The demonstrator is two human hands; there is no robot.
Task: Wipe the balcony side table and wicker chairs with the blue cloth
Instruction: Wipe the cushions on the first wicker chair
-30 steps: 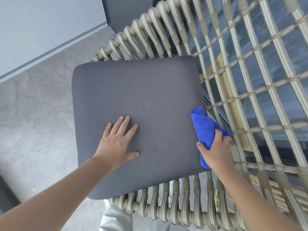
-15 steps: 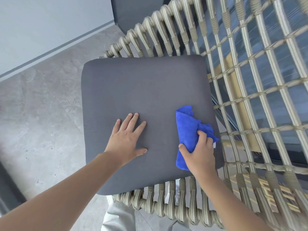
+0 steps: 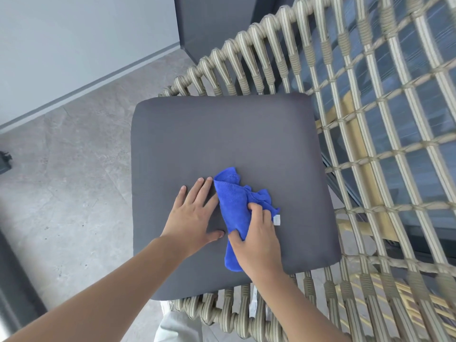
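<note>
Nearest the viewer, pale trouser fabric [image 3: 177, 324] is showing at the bottom edge, just below the woven front rim of the wicker chair [image 3: 370, 99]. Two bare forearms are reaching up from the lower corners over that rim.

The right hand [image 3: 256, 239] is lying on the grey seat cushion [image 3: 222, 134], its fingers and thumb curling round the blue cloth [image 3: 232, 201] and pinching it against the fabric. The cloth is bunched and crumpled, sitting on the cushion a little right of centre and toward its near half; one end is trailing back under the right palm, the other is rising in a fold beyond the fingers. A small white label [image 3: 276, 220] is hanging at the cloth's right edge.

The left hand [image 3: 195, 218] is resting flat on the cushion just beside the cloth, fingers straight and slightly spread, holding nothing; its fingertips are touching or nearly touching the cloth's left fold.

Farther out, the cushion is filling the chair seat, and the chair's looped arm and lattice back are curving round its far and right sides. To the left, grey stone floor [image 3: 61, 181] is running up to a pale wall [image 3: 74, 33].
</note>
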